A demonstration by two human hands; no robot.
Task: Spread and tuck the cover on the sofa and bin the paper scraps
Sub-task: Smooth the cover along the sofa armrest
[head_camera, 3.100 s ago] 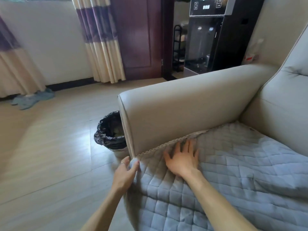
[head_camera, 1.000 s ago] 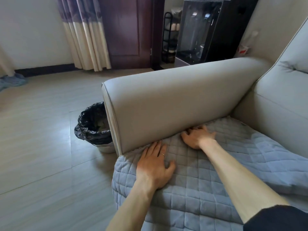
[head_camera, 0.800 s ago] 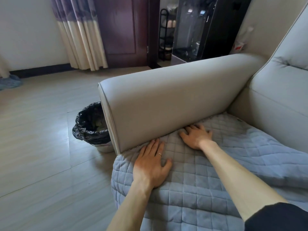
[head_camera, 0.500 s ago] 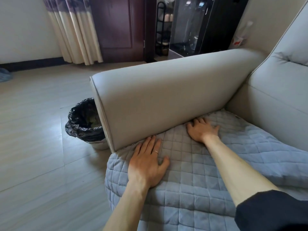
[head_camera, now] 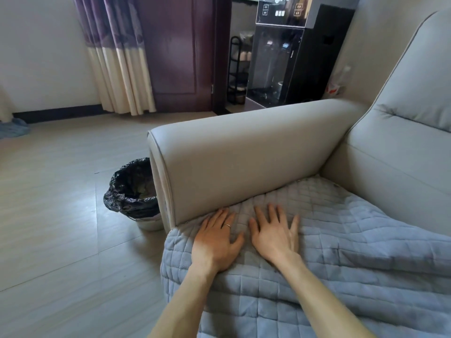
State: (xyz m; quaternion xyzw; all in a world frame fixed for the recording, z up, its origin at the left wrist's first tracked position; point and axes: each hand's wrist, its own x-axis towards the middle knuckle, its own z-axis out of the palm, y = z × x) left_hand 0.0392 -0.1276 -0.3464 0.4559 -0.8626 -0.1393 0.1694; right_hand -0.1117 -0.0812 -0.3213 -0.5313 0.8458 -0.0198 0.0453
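Note:
A grey-blue quilted cover [head_camera: 341, 252] lies over the seat of the beige sofa [head_camera: 244, 162], its edge running along the foot of the armrest. My left hand [head_camera: 216, 240] lies flat on the cover near the front corner, fingers spread, a ring on one finger. My right hand [head_camera: 275, 234] rests flat beside it, fingers apart, fingertips close to the armrest. Folds bunch in the cover at the right. A bin with a black liner [head_camera: 131, 191] stands on the floor left of the armrest. No paper scraps are visible.
A black water dispenser [head_camera: 285, 62] stands behind the armrest, next to a dark door [head_camera: 175, 52] and a shoe rack [head_camera: 238, 71]. Curtains [head_camera: 114, 57] hang at the back wall. Light tiled floor [head_camera: 61, 215] spreads to the left; a blue cloth [head_camera: 12, 128] lies by the wall.
My right hand has drawn back along the armrest seam toward the front, now lying beside my left hand. The left hand has stayed flat at the front corner. The view has tilted up.

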